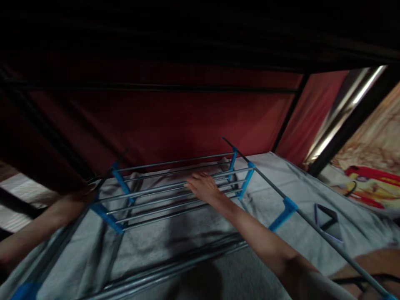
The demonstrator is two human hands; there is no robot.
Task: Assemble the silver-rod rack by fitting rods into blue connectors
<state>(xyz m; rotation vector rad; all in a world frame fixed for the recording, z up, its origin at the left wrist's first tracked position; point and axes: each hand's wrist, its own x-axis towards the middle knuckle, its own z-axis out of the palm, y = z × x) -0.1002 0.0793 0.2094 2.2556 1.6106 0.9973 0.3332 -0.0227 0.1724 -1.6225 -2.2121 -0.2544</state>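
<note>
A shoe-rack-like frame (162, 206) of thin metal rods with blue plastic brackets lies in front of me. My right hand (203, 186) is on its middle, fingers bent over a rod of the upper tier. At the left side my left hand (83, 195) is closed at the dark upright pole beside a blue bracket (106, 216); its fingertips are in shadow. The right pole (270, 180) slants toward me and carries another blue bracket (283, 213). More metal rods (175, 266) lie close together at the near side.
Beneath the rack is a grey-white sheet (150, 246). A phone-like flat object (328, 223) lies on it at right. Red cloth (187, 121) hangs behind dark bars (156, 87). A red and yellow package (375, 187) lies far right. A bare leg (368, 266) shows lower right.
</note>
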